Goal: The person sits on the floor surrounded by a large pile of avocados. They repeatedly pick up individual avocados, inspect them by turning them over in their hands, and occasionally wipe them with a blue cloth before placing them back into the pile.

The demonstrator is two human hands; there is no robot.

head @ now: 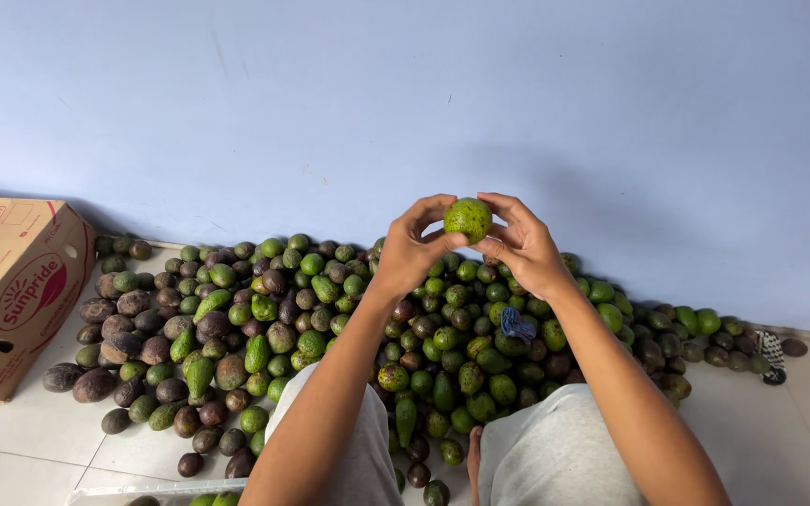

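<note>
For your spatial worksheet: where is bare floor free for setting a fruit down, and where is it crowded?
Bare tile lies between the cardboard box and the left knee, and right of the pile's thin tail. The avocado pile along the wall is crowded.

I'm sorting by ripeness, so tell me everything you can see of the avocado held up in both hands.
The avocado is round, bright green, speckled with small dark spots, and looks whole and unbruised on its visible side. It is held in the air before the pale blue wall, above the floor pile. The left hand grips it from the left and the right hand from the right, fingertips touching its sides and underside.
</note>
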